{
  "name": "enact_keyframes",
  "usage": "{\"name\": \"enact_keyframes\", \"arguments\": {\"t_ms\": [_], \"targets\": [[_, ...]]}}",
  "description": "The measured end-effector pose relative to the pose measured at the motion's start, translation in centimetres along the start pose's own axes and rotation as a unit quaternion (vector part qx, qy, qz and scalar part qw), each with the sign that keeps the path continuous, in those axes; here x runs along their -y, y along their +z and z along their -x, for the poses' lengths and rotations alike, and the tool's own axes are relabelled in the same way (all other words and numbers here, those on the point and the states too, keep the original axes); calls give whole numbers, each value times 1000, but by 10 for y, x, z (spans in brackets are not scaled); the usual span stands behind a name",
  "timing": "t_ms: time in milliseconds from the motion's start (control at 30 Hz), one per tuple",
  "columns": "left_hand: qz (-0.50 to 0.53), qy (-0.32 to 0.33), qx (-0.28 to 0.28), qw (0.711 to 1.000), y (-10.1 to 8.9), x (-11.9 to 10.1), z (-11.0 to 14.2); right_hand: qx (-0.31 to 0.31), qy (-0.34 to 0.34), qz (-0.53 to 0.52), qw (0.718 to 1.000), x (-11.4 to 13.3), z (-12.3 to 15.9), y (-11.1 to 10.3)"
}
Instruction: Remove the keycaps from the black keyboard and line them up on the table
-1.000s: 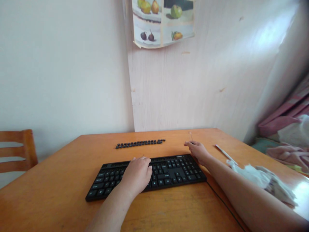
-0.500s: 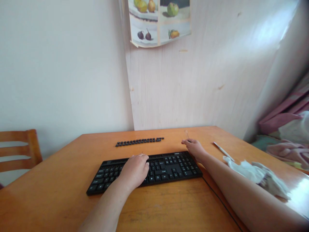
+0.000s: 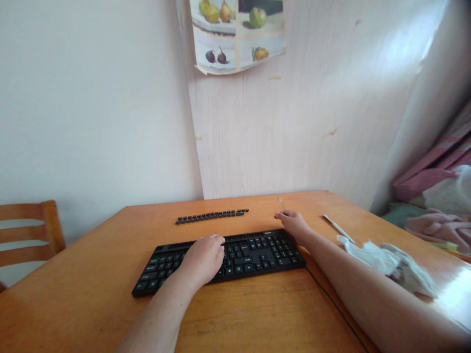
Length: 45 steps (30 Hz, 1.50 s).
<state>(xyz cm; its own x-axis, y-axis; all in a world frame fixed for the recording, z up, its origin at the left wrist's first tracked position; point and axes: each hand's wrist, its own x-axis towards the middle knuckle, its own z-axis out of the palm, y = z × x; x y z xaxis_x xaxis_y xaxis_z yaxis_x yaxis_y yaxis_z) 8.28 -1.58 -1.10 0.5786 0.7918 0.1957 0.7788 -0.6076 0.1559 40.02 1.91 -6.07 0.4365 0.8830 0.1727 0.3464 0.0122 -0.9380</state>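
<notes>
A black computer keyboard (image 3: 265, 260) lies slightly askew on the wooden table. My left hand (image 3: 205, 257) rests over its middle, with fingers curled down on the keyboard near its back rows; the fingertips are mostly hidden. Beyond the keyboard's back right corner, my right hand (image 3: 294, 224) is closed around a small tool with a thin wire loop (image 3: 280, 202), which looks like a wire keycap puller. The loop points up and away from me. Loose black keycaps (image 3: 209, 216) stand in two neat rows behind the keyboard.
A white pen-like stick (image 3: 337, 227) and crumpled white tissue or plastic (image 3: 371, 257) lie to the right. The keyboard's cable (image 3: 333, 302) runs toward me under my right forearm. A wooden chair (image 3: 51, 228) stands at the left, and a wall backs the table (image 3: 235, 318).
The whole view has shifted slightly. Both hands keep nearly the same places, with the wire tool still in my right hand; the keyboard and keycaps look unmoved.
</notes>
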Motion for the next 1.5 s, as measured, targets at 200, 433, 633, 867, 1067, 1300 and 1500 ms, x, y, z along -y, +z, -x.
{"name": "enact_keyframes", "arguments": {"t_ms": [200,433,633,867,1067,1300,1500], "targets": [[-8,-11,5,1000,-4,-2,0,-3,2,-1,1000,-2,-1,0],[-7,-3,8,1000,-5,-1,0,-1,-1,-1,1000,-2,0,1],[-13,-5,13,1000,-6,-2,0,2,-5,1,1000,0,-1,0],[-11,-15,15,1000,-9,-4,1,3,-4,1,1000,0,-1,0],[-13,-11,10,1000,-7,-2,0,10,-5,-2,1000,-1,-2,0],[-7,6,1,1000,-3,4,0,17,-1,-13,1000,0,0,1],[-1,1,4,1000,-2,4,0,20,-1,-13,1000,1,0,1]]}}
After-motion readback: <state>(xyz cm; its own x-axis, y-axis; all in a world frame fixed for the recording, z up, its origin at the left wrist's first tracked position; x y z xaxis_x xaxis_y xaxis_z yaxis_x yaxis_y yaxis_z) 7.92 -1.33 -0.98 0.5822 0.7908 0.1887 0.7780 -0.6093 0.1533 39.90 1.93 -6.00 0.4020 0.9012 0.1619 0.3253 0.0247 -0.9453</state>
